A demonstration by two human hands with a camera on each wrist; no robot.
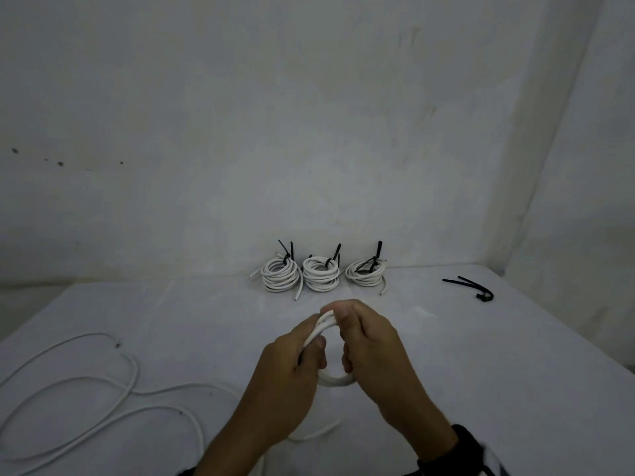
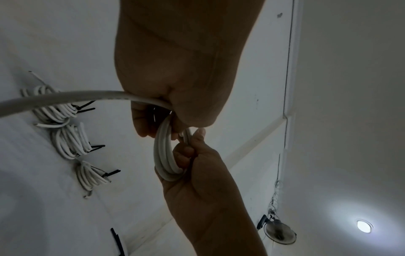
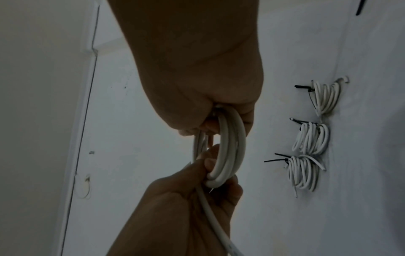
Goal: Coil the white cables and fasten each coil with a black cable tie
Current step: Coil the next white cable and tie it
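Observation:
A small coil of white cable (image 1: 335, 381) (image 2: 164, 155) (image 3: 230, 147) is held upright over the table's middle between both hands. My left hand (image 1: 302, 352) grips its left side, thumb over the strands. My right hand (image 1: 357, 334) curls round its right side and pinches the top. The loose rest of this white cable (image 1: 103, 383) trails off left across the table and leaves the left hand (image 2: 65, 97). Three finished coils (image 1: 280, 274) (image 1: 321, 273) (image 1: 366, 276), each bound with a black tie, stand in a row at the back.
Spare black cable ties (image 1: 472, 286) lie at the back right of the white table (image 1: 481, 355). A white wall rises directly behind the finished coils. A short white cable end (image 1: 316, 432) lies under my forearms.

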